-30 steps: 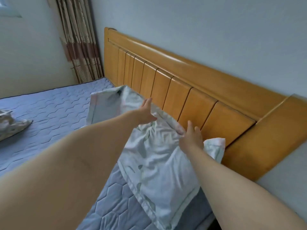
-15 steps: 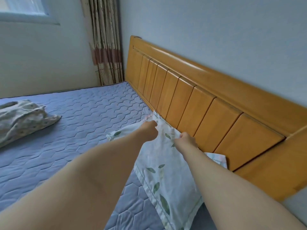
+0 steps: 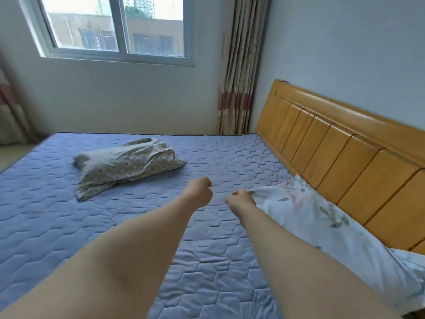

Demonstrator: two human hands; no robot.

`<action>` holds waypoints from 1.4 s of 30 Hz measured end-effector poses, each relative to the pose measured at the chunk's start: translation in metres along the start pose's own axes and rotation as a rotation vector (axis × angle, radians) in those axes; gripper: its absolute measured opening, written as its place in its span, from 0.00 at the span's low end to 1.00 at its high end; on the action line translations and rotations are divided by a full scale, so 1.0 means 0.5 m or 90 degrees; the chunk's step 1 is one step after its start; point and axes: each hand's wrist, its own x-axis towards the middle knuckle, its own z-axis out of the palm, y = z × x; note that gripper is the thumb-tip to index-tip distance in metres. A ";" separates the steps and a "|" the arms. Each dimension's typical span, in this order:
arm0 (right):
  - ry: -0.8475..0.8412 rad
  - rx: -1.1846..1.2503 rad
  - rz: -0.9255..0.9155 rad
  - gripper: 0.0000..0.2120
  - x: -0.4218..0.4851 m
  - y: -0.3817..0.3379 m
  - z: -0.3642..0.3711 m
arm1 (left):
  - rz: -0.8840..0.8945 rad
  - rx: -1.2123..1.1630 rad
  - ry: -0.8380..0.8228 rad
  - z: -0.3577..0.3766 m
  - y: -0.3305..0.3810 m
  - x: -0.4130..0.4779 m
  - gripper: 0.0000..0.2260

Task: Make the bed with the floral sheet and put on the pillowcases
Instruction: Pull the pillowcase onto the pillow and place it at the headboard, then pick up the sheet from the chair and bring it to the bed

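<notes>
While our right hand [image 3: 240, 199] pinches the floral pillow [image 3: 322, 217] and our left hand [image 3: 199, 192] curls empty, tugging could slide it off the headboard [image 3: 345, 153].

A sliding window [image 3: 85, 19] with a pale frame looks out on tan buildings [image 3: 149, 38] in daylight. A beige curtain [image 3: 239, 72] with a reddish band hangs gathered in the corner to its right, between the white wall [image 3: 128, 97] under the sill and a grey-blue wall [image 3: 345, 47]. A second curtain [image 3: 9, 111] shows blurred at the left edge, above a strip of floor [image 3: 13, 155].
</notes>
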 end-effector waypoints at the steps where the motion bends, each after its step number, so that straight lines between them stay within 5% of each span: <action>1: -0.022 0.002 -0.008 0.14 -0.022 -0.019 0.043 | -0.017 -0.002 0.007 -0.022 -0.043 -0.017 0.17; 10: -0.176 -0.053 -0.070 0.13 -0.188 -0.146 0.374 | -0.181 -0.023 0.078 -0.168 -0.388 -0.174 0.17; 21: -0.330 -0.152 -0.169 0.16 -0.319 -0.208 0.627 | -0.385 -0.115 0.161 -0.245 -0.627 -0.348 0.17; 26: -0.420 -0.182 -0.197 0.15 -0.415 -0.237 0.753 | -0.447 -0.143 0.202 -0.285 -0.745 -0.453 0.16; 29: -0.439 -0.203 -0.225 0.02 -0.486 -0.268 0.838 | -0.472 -0.154 0.235 -0.324 -0.826 -0.515 0.16; 42: -0.533 -0.178 -0.290 0.09 -0.926 -0.428 1.313 | -0.551 -0.166 0.324 -0.593 -1.298 -0.879 0.15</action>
